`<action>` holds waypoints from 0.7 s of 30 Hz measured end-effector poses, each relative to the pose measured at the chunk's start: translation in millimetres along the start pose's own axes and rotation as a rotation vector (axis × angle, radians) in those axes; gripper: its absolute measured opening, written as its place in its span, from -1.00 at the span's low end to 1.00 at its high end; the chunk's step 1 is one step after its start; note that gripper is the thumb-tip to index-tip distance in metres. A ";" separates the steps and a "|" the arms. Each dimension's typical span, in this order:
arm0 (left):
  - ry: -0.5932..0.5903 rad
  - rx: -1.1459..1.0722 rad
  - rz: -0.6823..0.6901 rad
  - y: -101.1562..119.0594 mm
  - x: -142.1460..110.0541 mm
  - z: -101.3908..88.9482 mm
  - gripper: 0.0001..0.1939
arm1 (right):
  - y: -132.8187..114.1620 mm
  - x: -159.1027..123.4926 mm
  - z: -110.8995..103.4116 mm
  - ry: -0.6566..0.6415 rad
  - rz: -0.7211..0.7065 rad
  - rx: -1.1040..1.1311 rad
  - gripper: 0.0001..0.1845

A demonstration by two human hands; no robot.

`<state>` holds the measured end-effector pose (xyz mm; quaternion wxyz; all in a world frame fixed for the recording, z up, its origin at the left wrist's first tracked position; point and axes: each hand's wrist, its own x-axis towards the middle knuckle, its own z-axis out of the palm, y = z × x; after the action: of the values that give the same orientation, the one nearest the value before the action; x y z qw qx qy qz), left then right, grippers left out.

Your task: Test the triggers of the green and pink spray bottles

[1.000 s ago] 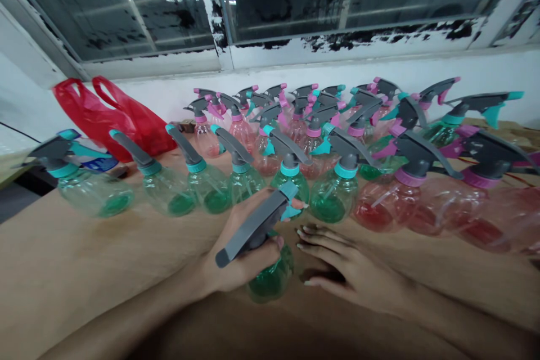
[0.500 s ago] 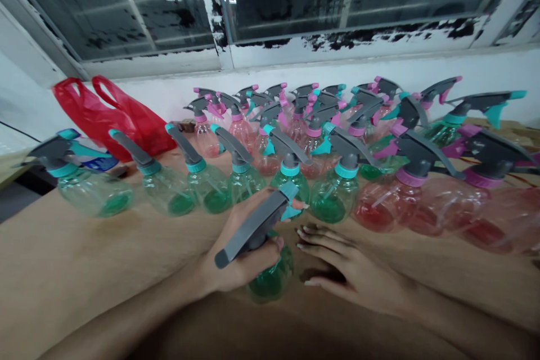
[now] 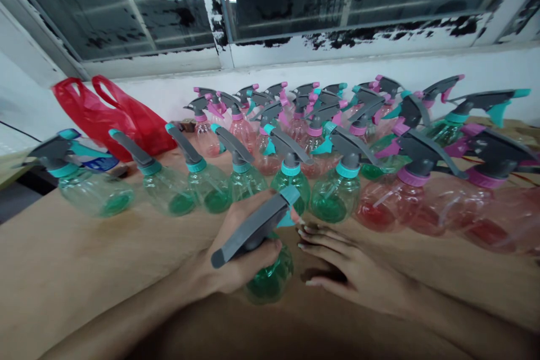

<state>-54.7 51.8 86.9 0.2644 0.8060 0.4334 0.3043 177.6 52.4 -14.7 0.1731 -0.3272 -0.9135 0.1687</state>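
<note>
My left hand (image 3: 236, 259) is wrapped round the neck of a green spray bottle (image 3: 270, 281) with a grey head and a teal nozzle and trigger. One finger reaches to the trigger under the nozzle; the bottle's neck is hidden by the hand. The bottle stands on the wooden table (image 3: 139, 253), its head pointing away from me. To its right, my right hand (image 3: 350, 267) rests palm down with fingers stretched out, holding nothing. Its fingertips are close to the trigger. Just beyond my hands stands another green spray bottle (image 3: 291, 183).
A row of green spray bottles (image 3: 211, 188) crosses the table, with pink spray bottles (image 3: 388, 202) at the right. More pink and green ones crowd behind. A red plastic bag (image 3: 143, 129) sits at the back left, below a window (image 3: 337, 0) with peeling paint.
The head of the held spray bottle has shifted very slightly. The finger at its trigger has curled down a little. My right hand has stayed almost still.
</note>
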 end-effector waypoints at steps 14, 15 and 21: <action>0.017 -0.022 0.124 2.2 5.1 1.4 -0.59 | -0.5 0.3 1.3 0.040 -0.027 -0.025 -0.45; 0.039 -0.014 0.121 3.2 4.8 2.0 -0.59 | -0.7 0.2 1.2 0.043 -0.030 -0.031 -0.46; 0.063 -0.019 0.090 8.1 2.3 4.3 -0.59 | -1.6 -0.2 0.5 0.070 -0.046 -0.030 -0.47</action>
<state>-46.2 49.1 90.2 0.2443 0.8123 0.4017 0.3452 176.6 50.9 -14.5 0.2039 -0.3143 -0.9166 0.1395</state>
